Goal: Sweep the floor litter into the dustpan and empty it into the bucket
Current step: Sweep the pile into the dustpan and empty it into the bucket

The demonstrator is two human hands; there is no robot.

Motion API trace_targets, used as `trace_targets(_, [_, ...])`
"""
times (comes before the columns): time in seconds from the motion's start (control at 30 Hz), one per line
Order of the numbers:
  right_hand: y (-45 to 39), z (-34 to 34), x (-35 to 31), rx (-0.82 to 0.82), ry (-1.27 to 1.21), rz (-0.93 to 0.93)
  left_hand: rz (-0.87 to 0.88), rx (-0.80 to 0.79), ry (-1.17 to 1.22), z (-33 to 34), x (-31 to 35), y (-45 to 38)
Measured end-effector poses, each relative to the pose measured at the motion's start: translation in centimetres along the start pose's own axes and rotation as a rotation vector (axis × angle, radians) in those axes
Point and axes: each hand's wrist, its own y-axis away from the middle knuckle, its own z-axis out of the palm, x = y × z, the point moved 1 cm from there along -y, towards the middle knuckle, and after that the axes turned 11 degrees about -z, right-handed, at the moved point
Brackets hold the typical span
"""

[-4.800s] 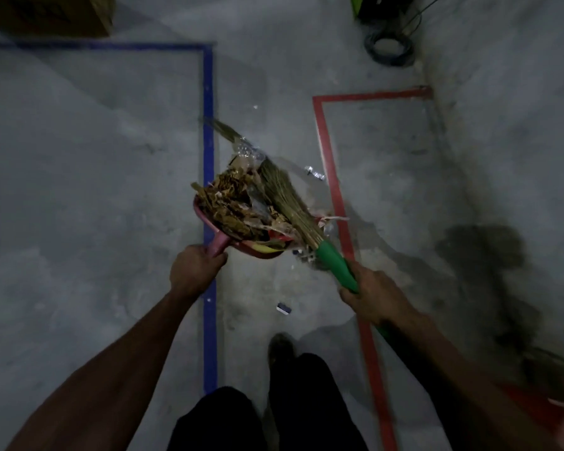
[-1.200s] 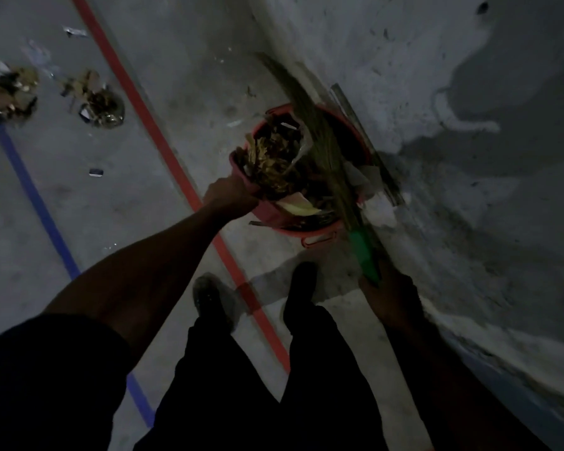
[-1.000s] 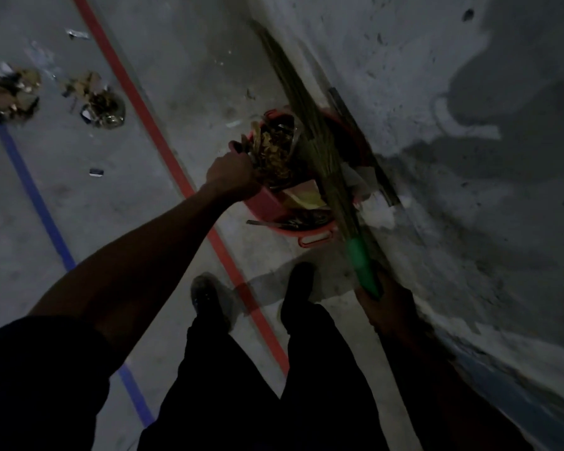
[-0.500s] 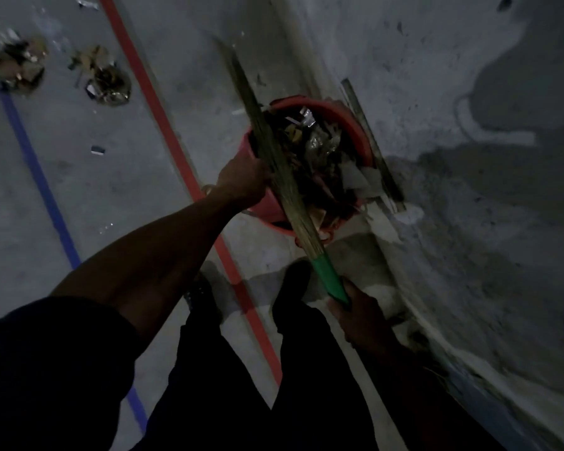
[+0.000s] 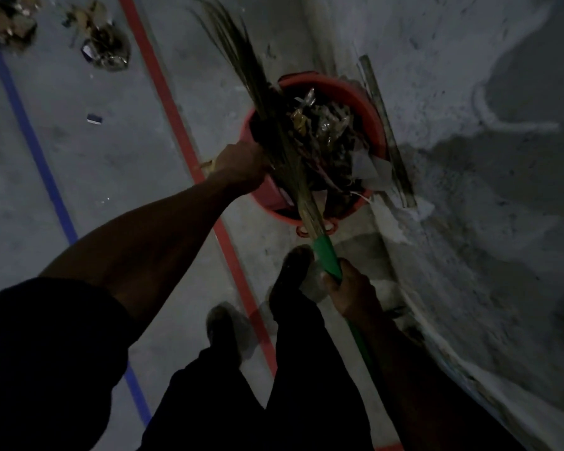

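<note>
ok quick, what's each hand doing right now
left hand: at the bucket rim, fingers hidden behind the broom; grip cannot be told.
right hand: closed, holding the broom's green handle.

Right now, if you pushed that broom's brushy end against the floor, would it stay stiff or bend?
Probably bend: the broom ends in thin, splayed strands. Near the green handle, gripped by the right hand, they are bunched tight, so likely stiffer there.

**Bucket by the wall**

The bucket [image 5: 376, 125] stands against the wall [image 5: 469, 76] at right, litter [image 5: 323, 125] in it. The broom [image 5: 274, 131] lies across its left rim. Far left on the floor [image 5: 95, 164], two piles [image 5: 106, 50] lie beyond the tape lines [image 5: 157, 79].
</note>
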Motion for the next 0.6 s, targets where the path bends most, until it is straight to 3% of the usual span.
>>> trace_targets(0.27, [1.4,0.0,-0.8,0.077,-0.022,-0.002,0.038,0.032,0.009,-3.3,-3.5,3.5])
trace_targets(0.47, [4.3,0.7,-0.7,0.154,-0.272,-0.052,0.109,0.148,0.031,-4.5,-4.4,5.7])
trace_targets(0.6, [4.8,1.8,-0.6,0.192,-0.229,-0.058,0.147,0.168,0.067,-4.1,-3.6,5.5])
